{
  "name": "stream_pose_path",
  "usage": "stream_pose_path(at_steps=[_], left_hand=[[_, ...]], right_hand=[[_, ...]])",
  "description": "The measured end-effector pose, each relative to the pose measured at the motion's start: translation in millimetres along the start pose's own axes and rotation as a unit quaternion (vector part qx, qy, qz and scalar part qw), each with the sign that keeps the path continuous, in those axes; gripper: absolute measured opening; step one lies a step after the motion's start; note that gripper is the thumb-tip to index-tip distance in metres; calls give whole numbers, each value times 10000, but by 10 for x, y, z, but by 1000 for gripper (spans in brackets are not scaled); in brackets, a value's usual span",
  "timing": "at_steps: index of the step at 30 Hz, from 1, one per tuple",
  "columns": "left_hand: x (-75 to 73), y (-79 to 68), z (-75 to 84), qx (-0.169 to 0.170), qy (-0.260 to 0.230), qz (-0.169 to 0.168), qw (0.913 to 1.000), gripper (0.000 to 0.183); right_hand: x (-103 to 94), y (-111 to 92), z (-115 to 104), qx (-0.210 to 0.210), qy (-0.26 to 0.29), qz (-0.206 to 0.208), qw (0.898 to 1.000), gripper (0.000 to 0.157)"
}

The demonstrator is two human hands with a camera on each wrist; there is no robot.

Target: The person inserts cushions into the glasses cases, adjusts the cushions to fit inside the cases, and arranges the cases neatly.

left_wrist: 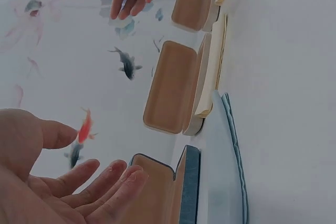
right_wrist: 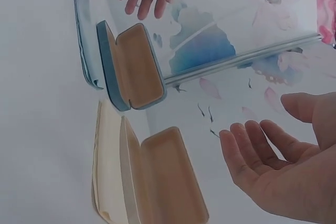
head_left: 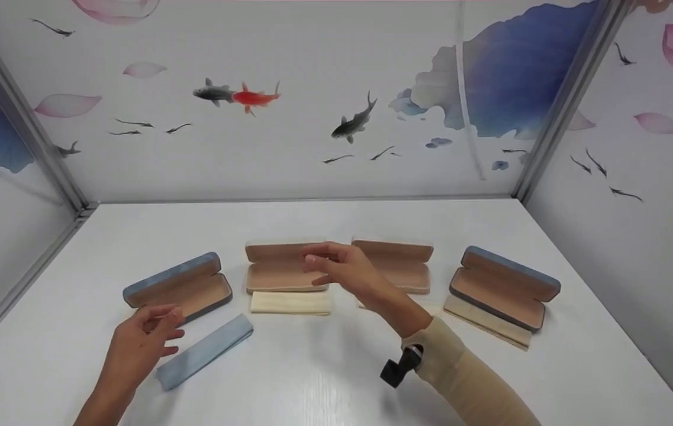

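My left hand [head_left: 144, 343] hovers by the near side of a blue glasses case [head_left: 200, 296], its fingers loosely bent around nothing. That case lies open at the left, and a folded light blue cloth [head_left: 206, 352] lies slantwise in front of it. Over a cream glasses case [head_left: 277, 276] in the middle, my right hand [head_left: 348, 269] is raised with relaxed fingers and holds nothing. It partly hides this case and the one beside it. A folded cream cloth [head_left: 290, 303] lies along the middle case's front edge. Both wrist views show the palms bare.
Another open cream case [head_left: 401, 275] stands right of centre, its cloth mostly behind my right forearm. Farther right is an open blue case [head_left: 499, 293] with a folded beige cloth [head_left: 487, 322] before it. Printed panels wall the white table [head_left: 289, 378] at the back and sides.
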State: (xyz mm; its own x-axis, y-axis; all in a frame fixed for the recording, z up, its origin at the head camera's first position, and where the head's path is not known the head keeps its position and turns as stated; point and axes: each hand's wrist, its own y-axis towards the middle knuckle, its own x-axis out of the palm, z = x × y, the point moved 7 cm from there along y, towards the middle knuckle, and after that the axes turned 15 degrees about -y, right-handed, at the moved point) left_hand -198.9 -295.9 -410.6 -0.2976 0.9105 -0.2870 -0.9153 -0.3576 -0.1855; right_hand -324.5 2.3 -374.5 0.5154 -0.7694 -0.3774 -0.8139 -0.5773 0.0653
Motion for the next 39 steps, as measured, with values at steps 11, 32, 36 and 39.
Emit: stream_pose_path(at_steps=[11,32,36,39], left_hand=[[-121,55,-224,-498,-30,172,9986,52],[-328,100,-627,-1268,-76,4,9919,57],[-313,102,-671,-1445,41,-222,9893,63],[-282,116,-688,-1536,272,-419,9869,71]], right_hand=[[347,117,51,66,-26,-340,9994,35],[906,355,231,672,-296,-266,9969,27],[988,385,272,837,-355,-256,9955,25],[1048,398,302,990,-431,-301,9937,25]])
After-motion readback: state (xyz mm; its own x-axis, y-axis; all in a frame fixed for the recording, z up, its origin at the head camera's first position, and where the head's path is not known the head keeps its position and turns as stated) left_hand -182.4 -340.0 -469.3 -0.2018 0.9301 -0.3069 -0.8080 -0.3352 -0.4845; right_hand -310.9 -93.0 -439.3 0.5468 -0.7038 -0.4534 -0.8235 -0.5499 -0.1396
